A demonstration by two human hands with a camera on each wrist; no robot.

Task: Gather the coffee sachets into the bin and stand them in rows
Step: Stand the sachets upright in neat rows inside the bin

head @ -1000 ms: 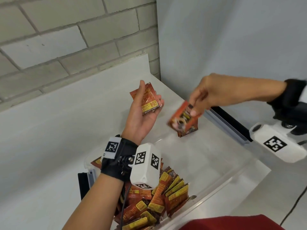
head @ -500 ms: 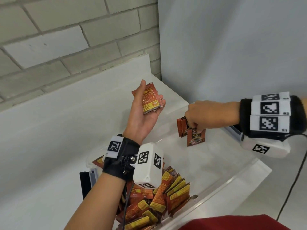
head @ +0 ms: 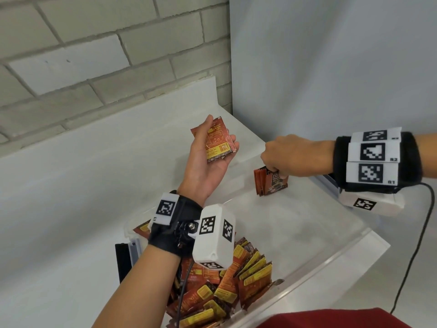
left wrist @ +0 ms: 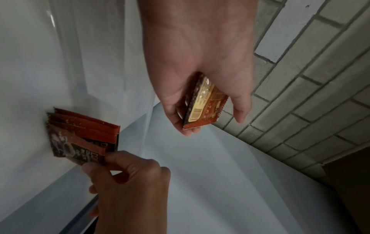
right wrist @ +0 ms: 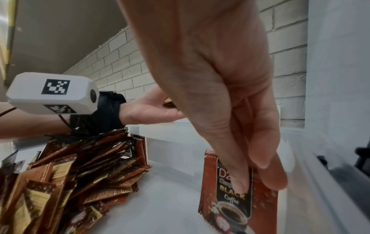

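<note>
Head view, left to right. Loose pile (head: 227, 287) of flat glossy foil sachets at near end of clear plastic bin (head: 331, 254), leaning disorderly. Left hand (head: 208, 162), palm up, fingers curled around small stack of sachets (head: 216, 144). Right hand (head: 293, 155) pinches top edge of front sachet (head: 275, 184), standing in short row (head: 260, 181) at far bin corner. Risk: thin sachets are slippery on smooth floor; on release, row probably slides and falls flat, having no support in front.
</note>
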